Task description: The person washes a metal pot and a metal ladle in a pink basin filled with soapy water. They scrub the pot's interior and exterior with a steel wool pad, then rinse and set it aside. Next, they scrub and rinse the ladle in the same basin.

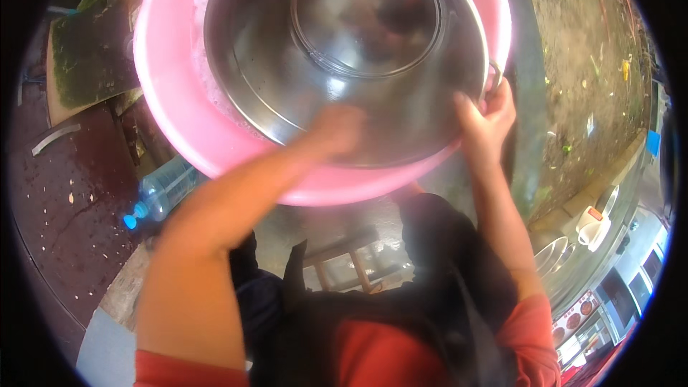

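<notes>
A large stainless steel pot (258, 59), tilted so that its inside faces me, rests in a pink plastic basin (166, 102). White suds (207, 80) line the water's edge between pot and basin. My left hand (338, 131) reaches over the near rim into the pot, against or close to its inner wall. It is blurred, and whether something is in its fingers cannot be seen. At the pot's right side, my right hand (486, 115) grips the rim by the metal loop handle (495, 72), thumb on the inside.
Left of the basin, a clear plastic bottle (166, 188) with a blue cap lies on its side near a dark red panel (75, 188). Bare soil (586, 75) lies to the right. Metal bowls (553, 252) and a white container (594, 226) stand farther right. A wooden frame (344, 266) is below me.
</notes>
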The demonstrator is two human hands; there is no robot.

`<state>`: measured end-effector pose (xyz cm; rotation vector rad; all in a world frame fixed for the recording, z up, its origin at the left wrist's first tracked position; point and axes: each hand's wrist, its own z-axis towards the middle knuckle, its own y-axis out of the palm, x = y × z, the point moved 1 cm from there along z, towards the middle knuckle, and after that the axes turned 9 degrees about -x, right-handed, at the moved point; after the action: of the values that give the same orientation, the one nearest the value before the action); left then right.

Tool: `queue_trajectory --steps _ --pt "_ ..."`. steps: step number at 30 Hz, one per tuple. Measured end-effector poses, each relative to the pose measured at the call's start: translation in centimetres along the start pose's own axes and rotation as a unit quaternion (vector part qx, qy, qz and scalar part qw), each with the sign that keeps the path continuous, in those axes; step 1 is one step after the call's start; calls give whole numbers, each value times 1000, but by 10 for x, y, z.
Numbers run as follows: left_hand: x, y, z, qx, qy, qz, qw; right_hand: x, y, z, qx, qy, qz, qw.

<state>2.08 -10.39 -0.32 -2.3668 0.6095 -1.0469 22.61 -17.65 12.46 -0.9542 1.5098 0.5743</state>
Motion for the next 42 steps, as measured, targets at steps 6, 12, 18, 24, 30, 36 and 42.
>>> queue_trajectory --steps 6,12,18,24,30,36,42 --pt "-75 14 -4 44 97 85 991 -19 5 3 -9 -4 7 1000" --pt "-47 -93 -22 -38 -98 245 964 -34 14 25 -48 -69 21 996" --pt "0 -15 6 23 -3 -164 986 -47 16 35 -85 -74 -73 991" --pt "-95 -85 -22 -51 -120 314 940 -71 36 51 -138 -88 -149 975" --pt "31 -32 -31 -51 17 -268 962 -75 53 66 -144 -124 -214 958" --pt "-54 -101 -104 -142 10 147 979 -117 73 95 -183 -70 -204 959" --pt "-41 -56 -97 137 177 78 972 -129 84 123 -150 -146 -145 967"
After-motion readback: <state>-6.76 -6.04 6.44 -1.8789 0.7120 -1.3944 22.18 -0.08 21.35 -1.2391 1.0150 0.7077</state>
